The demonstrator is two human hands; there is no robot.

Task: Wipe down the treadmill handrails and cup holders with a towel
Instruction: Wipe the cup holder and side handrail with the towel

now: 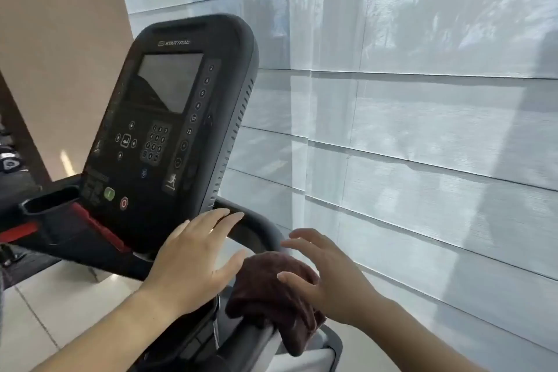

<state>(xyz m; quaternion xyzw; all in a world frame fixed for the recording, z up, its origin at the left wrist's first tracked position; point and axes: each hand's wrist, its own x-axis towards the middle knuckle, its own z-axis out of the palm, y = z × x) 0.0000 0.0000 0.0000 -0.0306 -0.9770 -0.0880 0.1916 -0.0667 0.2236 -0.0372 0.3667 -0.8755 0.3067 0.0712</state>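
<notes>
A dark brown towel [271, 296] is draped over the treadmill's right handrail [256, 229], a dark curved bar running down toward me. My left hand [193, 260] hovers open just left of the towel, fingers spread toward the bar. My right hand [326, 272] is open too, its thumb resting on the towel and its fingers spread above it. Left of the console sits a black cup holder [51, 201].
The black console [169, 130] with a screen, keypad, green and red buttons stands upright at the left. A sheer white window blind [422, 130] fills the right side close behind the handrail. Pale floor tiles [60, 305] lie below.
</notes>
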